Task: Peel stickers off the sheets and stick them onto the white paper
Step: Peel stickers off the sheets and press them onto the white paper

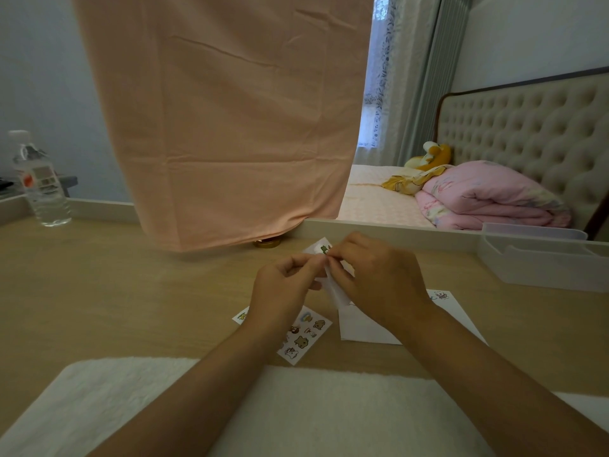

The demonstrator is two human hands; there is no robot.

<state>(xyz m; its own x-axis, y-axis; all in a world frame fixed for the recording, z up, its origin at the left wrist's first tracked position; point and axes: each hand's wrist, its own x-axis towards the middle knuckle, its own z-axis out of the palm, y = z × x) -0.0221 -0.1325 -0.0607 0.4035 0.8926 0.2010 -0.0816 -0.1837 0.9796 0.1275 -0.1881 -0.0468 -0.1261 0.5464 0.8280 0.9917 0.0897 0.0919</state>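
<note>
A small sticker sheet (334,290) is held up above the table (131,291), bent, between two hands that meet at its far edge. A green sticker (325,249) shows at the sheet's top, just above the fingertips. The left hand (283,286) has its fingers curled and pinches the sheet from the left. The right hand (379,278) pinches it from the right, right beside the green sticker; whether it grips the sticker itself cannot be told.

Below the left wrist, a second sticker sheet (306,334) with bear pictures lies flat on the table. Just right of it, under the right forearm, lies the white paper (362,328), with one sticker (440,295) at its far right corner.

A white mat (115,400) covers the near edge. A water bottle (41,186) stands far left, a peach cloth (230,127) hangs behind, and a plastic tray (543,258) sits far right.
</note>
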